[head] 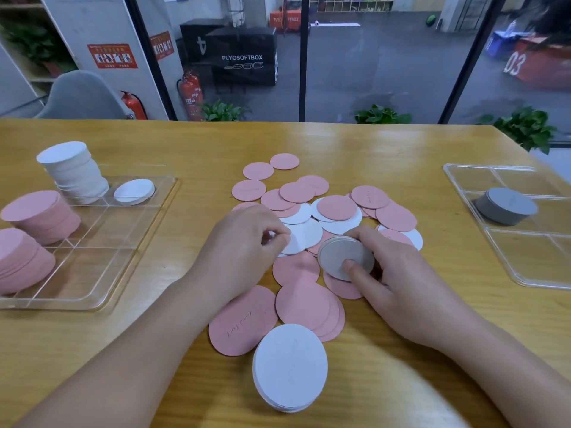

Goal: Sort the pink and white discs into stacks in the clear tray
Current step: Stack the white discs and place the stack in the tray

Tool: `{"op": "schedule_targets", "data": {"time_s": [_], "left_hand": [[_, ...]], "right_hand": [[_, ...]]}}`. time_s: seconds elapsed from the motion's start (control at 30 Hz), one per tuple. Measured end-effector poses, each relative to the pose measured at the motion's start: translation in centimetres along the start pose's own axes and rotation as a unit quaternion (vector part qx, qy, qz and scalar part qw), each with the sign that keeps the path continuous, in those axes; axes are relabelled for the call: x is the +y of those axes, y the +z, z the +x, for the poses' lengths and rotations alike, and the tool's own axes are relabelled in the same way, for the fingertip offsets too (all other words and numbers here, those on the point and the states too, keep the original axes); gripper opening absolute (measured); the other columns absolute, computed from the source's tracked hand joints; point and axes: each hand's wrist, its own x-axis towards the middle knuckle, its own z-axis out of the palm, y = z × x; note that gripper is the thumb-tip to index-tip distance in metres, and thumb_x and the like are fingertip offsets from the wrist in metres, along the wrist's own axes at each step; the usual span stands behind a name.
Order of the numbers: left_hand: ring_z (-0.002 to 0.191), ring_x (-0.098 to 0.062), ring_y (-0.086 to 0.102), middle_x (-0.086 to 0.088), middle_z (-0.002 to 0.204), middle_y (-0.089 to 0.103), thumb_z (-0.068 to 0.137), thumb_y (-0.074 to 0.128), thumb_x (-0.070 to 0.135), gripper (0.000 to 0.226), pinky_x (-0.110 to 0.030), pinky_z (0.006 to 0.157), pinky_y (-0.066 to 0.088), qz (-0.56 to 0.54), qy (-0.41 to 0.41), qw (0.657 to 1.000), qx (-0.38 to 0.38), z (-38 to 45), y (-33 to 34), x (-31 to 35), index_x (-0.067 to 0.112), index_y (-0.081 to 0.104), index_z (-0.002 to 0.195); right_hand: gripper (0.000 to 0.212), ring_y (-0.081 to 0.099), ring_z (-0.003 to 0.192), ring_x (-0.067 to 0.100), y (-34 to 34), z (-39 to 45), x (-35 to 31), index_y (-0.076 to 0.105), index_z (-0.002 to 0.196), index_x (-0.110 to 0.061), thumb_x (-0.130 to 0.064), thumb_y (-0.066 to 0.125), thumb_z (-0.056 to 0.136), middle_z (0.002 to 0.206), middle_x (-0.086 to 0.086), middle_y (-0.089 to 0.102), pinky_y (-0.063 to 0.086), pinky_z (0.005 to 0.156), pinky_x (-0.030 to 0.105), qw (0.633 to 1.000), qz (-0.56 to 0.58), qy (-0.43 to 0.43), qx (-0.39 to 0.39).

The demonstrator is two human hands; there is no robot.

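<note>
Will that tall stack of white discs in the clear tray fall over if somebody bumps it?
Probably. The tall stack of white round discs already leans, its layers stepped sideways, so a nudge would likely slide the top ones off. They look thin and light, so they would scatter, not break. The clear plastic tray has low walls and may not catch them.

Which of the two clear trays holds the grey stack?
The clear tray on the right: a grey stack sits in it. The left tray holds only pink and white stacks.
</note>
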Motion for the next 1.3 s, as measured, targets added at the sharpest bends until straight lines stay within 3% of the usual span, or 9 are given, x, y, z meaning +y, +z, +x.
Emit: {"op": "schedule_targets", "data": {"time_s": [0.13, 0.27, 0.4, 0.57, 0.7, 0.93, 1.03, 1.2, 1.3], "left_hand": [[0.104, -0.008, 0.064, 0.015, 0.102, 0.073, 0.093, 0.083, 0.030, 0.005, -0.038, 0.085, 0.055, -0.054, 0.015, 0.997, -0.048, -0.4, 0.0, 1.2, 0.032, 0.080, 0.090], [0.108, 0.000, 0.056, 0.019, 0.113, 0.064, 0.086, 0.090, 0.047, 0.034, -0.024, 0.087, 0.046, -0.030, -0.022, 0.998, -0.047, -0.1, -0.4, 1.0, 0.039, 0.074, 0.115], [0.112, -0.007, 0.054, 0.020, 0.109, 0.060, 0.083, 0.087, 0.060, 0.039, -0.032, 0.090, 0.048, 0.016, -0.032, 0.998, -0.045, 0.0, -0.6, 0.8, 0.038, 0.074, 0.112], [0.093, 0.005, 0.056, 0.022, 0.106, 0.063, 0.085, 0.091, 0.043, 0.034, -0.014, 0.071, 0.039, -0.041, -0.043, 0.997, -0.052, -0.4, -0.5, 1.6, 0.042, 0.065, 0.108], [0.065, -0.008, 0.059, 0.010, 0.099, 0.073, 0.095, 0.083, 0.021, 0.022, -0.023, 0.066, 0.047, -0.161, -0.067, 0.984, -0.017, -0.1, -0.8, 1.8, 0.036, 0.069, 0.104], [0.076, -0.011, 0.074, -0.004, 0.083, 0.077, 0.109, 0.070, 0.025, 0.027, -0.021, 0.071, 0.058, -0.305, -0.084, 0.947, 0.058, 0.2, -1.2, 1.8, 0.011, 0.080, 0.088], [0.073, -0.007, 0.067, 0.008, 0.079, 0.075, 0.099, 0.082, 0.016, 0.009, -0.015, 0.067, 0.049, -0.299, -0.075, 0.951, 0.027, 0.2, -1.3, 1.7, 0.012, 0.081, 0.091], [0.097, -0.026, 0.077, 0.006, 0.116, 0.081, 0.095, 0.081, 0.003, 0.024, -0.034, 0.083, 0.063, -0.317, -0.070, 0.946, -0.015, 0.1, -1.2, 1.6, 0.021, 0.082, 0.111], [0.103, -0.024, 0.077, 0.000, 0.107, 0.082, 0.098, 0.077, -0.001, 0.019, -0.034, 0.089, 0.063, -0.320, -0.042, 0.946, -0.017, 0.0, -1.2, 1.7, 0.016, 0.084, 0.106]], "right_hand": [[0.007, 0.053, 0.071, 0.019, -0.1, 0.0, 0.0, 0.057, 0.113, -0.030, -0.028, 0.060, 0.107, 0.079, -0.004, 0.062, 0.049, 0.065, 0.044, 1.000, -0.003, -0.002, 0.002], [0.008, 0.052, 0.069, 0.018, -0.1, 0.0, -0.1, 0.057, 0.111, -0.032, -0.027, 0.061, 0.106, 0.078, -0.002, 0.061, 0.046, 0.062, 0.038, 1.000, -0.006, 0.001, 0.003], [0.010, 0.053, 0.071, 0.018, -0.1, -0.1, -0.4, 0.054, 0.109, -0.036, -0.030, 0.061, 0.105, 0.081, -0.006, 0.061, 0.047, 0.062, 0.039, 1.000, -0.015, 0.004, 0.000], [0.009, 0.055, 0.074, 0.019, 0.0, -0.1, -0.2, 0.051, 0.109, -0.035, -0.031, 0.059, 0.106, 0.081, -0.007, 0.061, 0.051, 0.063, 0.048, 1.000, -0.026, 0.001, -0.004], [0.008, 0.055, 0.075, 0.019, 0.0, 0.0, -0.1, 0.050, 0.110, -0.034, -0.032, 0.058, 0.107, 0.081, -0.006, 0.060, 0.052, 0.064, 0.051, 1.000, -0.026, 0.000, -0.012], [0.008, 0.053, 0.072, 0.020, -0.2, 0.0, -0.1, 0.053, 0.111, -0.029, -0.031, 0.059, 0.107, 0.080, -0.003, 0.062, 0.050, 0.065, 0.051, 1.000, -0.015, 0.001, -0.017], [0.008, 0.053, 0.072, 0.020, -0.2, 0.0, -0.1, 0.054, 0.112, -0.029, -0.031, 0.059, 0.107, 0.081, -0.003, 0.063, 0.051, 0.064, 0.051, 1.000, -0.015, 0.003, -0.015], [0.006, 0.052, 0.071, 0.019, -0.1, -0.1, -0.2, 0.052, 0.108, -0.031, -0.030, 0.058, 0.107, 0.079, -0.003, 0.060, 0.049, 0.063, 0.050, 1.000, -0.014, 0.006, -0.013], [0.006, 0.053, 0.071, 0.019, -0.1, -0.1, -0.2, 0.052, 0.108, -0.032, -0.031, 0.058, 0.107, 0.079, -0.004, 0.060, 0.049, 0.063, 0.050, 1.000, -0.015, 0.014, -0.008]]}}
